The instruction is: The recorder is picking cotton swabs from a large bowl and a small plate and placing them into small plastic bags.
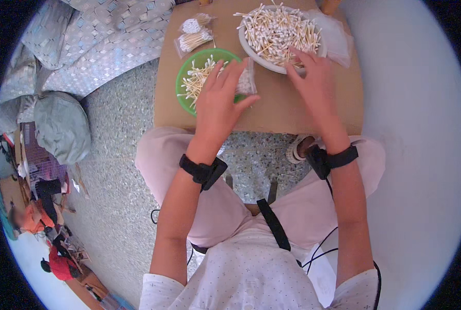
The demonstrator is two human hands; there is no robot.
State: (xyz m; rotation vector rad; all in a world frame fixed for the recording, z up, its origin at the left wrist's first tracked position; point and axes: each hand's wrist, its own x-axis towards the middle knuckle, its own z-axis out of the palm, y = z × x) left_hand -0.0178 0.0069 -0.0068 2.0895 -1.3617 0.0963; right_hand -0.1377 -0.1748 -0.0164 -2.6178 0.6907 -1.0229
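My left hand (219,98) is over the green bowl (180,85), its fingers stretched out and the thumb apart; nothing shows in it. Wooden-stemmed cotton swabs (193,85) lie loose in that bowl, partly hidden by the hand. A clear plastic packet (246,82) with white tips inside leans at the bowl's right edge, close to my left fingers. At the near right rim of the white bowl (264,63) is my right hand (313,77), thumb and fingers apart, fingertips close to the heaped cotton swabs (282,33). I see nothing held there.
Filled swab packets (195,39) lie at the far left of the brown tabletop (287,106). Clear plastic bags (338,41) rest to the right of the white bowl. A pale wall (416,129) stands close on the right; patterned cloth (112,46) covers something at the left.
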